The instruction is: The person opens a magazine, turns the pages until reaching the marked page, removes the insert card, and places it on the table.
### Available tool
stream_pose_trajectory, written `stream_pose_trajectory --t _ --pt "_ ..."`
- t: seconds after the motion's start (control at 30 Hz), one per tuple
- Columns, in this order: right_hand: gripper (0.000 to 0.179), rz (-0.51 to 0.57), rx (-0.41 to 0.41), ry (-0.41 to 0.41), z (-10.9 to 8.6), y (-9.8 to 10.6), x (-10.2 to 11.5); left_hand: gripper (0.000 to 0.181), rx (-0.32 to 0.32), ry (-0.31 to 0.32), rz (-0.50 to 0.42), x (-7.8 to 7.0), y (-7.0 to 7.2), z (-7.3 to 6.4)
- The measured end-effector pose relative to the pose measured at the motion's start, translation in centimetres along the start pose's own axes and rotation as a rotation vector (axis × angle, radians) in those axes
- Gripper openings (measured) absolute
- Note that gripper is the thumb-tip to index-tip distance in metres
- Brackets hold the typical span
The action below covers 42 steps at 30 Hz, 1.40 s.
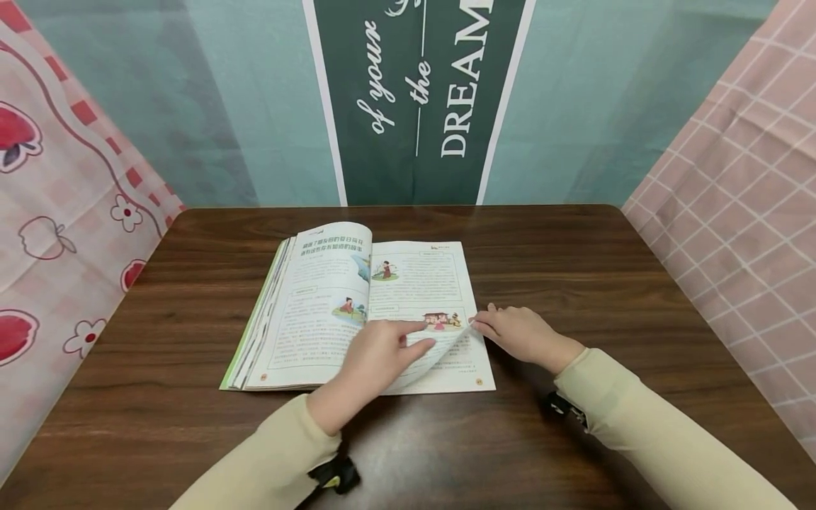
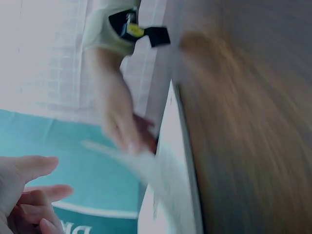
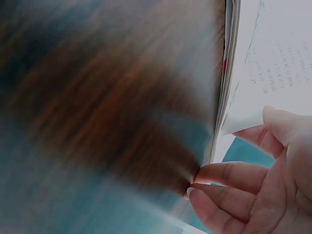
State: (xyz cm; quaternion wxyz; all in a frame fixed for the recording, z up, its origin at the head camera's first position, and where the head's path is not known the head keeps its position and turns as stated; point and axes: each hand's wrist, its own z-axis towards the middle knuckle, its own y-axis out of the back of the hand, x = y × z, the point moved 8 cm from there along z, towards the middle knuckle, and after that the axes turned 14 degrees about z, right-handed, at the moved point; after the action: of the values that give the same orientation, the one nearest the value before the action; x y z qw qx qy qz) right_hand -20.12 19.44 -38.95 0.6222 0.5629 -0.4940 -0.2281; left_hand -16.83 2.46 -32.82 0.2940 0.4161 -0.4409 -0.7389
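An open book [image 1: 306,340] with printed text and small coloured pictures lies on the table. At its right edge my right hand [image 1: 523,336] pinches the corner of a page [image 3: 243,123] between thumb and forefinger. That page is lifted and curls up from the sheet beneath. The other fingers of the right hand [image 3: 273,180] reach down by the book's edge in the right wrist view. My left hand [image 1: 379,354] is over the lower middle of the book, thumb and forefinger extended. In the left wrist view the left hand [image 2: 31,195] holds nothing.
The book rests on a dark wooden table [image 1: 574,269]. Behind it hangs a teal cloth [image 1: 255,106] with white lettering. Pink patterned cloths stand at the left [image 1: 76,234] and right [image 1: 733,177]. Black straps [image 1: 334,474] sit at the wrists.
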Motion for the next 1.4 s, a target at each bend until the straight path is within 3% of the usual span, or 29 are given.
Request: stream_pose_trajectory --t 0.2,0.4,0.57,0.73,1.0,1.23,1.4 --pt "0.031 -0.010 -0.019 -0.009 0.2 0.3 -0.1 0.027 0.038 0.002 -0.106 -2.1 -2.5 1.8" --pt "0.032 0.002 -0.018 -0.014 0.2 -0.1 -0.2 0.026 0.041 0.047 -0.095 -2.6 -3.7 2.8" --pt "0.031 0.004 -0.025 -0.018 0.2 -0.1 -0.1 0.021 0.008 0.054 -0.075 -2.6 -3.9 3.0" --pt "0.051 0.003 -0.005 -0.050 0.0 -0.1 -0.3 0.019 -0.064 0.060 -0.057 -1.9 -2.7 3.1" --pt "0.085 0.047 0.072 -0.102 -0.3 -0.6 -1.1 0.015 -0.189 0.100 0.009 0.4 0.4 2.6" --pt "0.092 0.033 0.065 -0.097 -0.3 -0.6 -1.1 0.013 -0.258 0.084 0.014 1.0 2.0 1.9" --pt "0.098 0.045 0.091 -0.102 -0.8 -0.8 -1.2 0.011 -0.319 0.149 -0.005 2.9 3.7 1.0"
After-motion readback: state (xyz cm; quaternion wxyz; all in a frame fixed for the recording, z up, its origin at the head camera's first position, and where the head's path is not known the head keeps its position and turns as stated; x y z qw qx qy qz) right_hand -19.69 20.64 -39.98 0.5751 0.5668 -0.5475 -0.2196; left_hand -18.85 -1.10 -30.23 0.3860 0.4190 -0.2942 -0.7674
